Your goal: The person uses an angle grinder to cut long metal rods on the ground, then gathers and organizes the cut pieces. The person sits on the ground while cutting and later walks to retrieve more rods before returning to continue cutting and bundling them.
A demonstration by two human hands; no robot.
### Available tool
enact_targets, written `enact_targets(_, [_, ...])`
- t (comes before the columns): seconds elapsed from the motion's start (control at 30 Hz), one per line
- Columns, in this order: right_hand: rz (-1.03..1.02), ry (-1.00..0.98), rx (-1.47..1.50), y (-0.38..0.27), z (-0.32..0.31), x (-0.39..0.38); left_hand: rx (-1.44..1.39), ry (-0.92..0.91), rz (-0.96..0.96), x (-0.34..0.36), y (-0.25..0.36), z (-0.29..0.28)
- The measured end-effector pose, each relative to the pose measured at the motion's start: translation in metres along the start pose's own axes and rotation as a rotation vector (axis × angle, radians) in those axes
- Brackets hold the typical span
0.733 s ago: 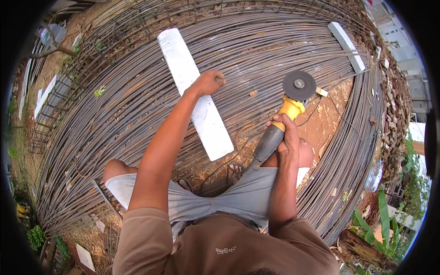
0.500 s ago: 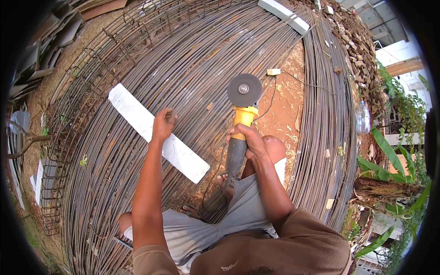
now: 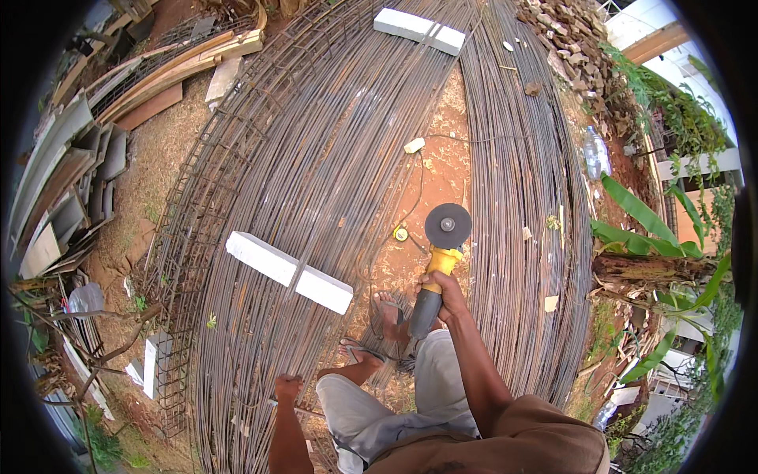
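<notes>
In my right hand (image 3: pixel 444 294) is a yellow-and-black angle grinder (image 3: pixel 444 259), gripped round its body. Its dark disc (image 3: pixel 448 225) points away from me, over bare soil and clear of the steel. My left hand (image 3: pixel 289 386) is closed, low over the near part of a wide spread of long steel rods (image 3: pixel 260 332); what its fingers hold, if anything, is hidden. A thin bar (image 3: pixel 309 411) lies close by it. Beyond that hand, a long white block (image 3: pixel 272 265) rests across the rods, with a few rods passing over it.
A second white block (image 3: pixel 418 31) lies at the far end. More rods (image 3: pixel 521 197) run along the right. On the soil are a small round yellow-and-black object (image 3: pixel 400 234), a pale block (image 3: pixel 414 145) and a cord (image 3: pixel 408 207). Tied steel cages (image 3: pixel 207 170) line the left.
My left hand has left the white block, come back toward me over the nearer rods, and closed. The grinder has shifted right and nearer to me. The whole view has swung.
</notes>
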State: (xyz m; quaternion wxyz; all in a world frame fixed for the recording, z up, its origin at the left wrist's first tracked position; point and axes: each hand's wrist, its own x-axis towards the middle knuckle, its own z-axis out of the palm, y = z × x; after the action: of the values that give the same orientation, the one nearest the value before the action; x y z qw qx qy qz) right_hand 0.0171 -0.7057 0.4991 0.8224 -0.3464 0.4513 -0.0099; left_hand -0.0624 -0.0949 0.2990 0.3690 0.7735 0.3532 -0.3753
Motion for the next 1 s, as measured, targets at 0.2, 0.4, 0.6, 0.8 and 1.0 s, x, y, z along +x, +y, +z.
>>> enact_targets(0.2, [-0.05,0.087,0.086,-0.116,-0.026,-0.074,-0.206,-0.177,0.081,-0.202,0.03,-0.036])
enact_targets(0.4, [-0.066,0.122,0.19,-0.163,-0.061,-0.104,0.095,-0.142,0.489,-0.256,0.112,0.009])
enact_targets(0.6, [-0.108,0.159,0.192,-0.153,-0.032,-0.118,0.083,-0.267,0.735,-0.414,0.341,0.087])
enact_targets(0.8, [-0.125,0.095,0.176,-0.14,0.04,-0.151,0.111,-0.397,0.666,-0.492,0.415,0.114])
enact_targets(1.0, [-0.195,0.112,0.152,-0.112,0.075,-0.157,-0.101,-0.336,0.649,-0.491,0.389,0.09])
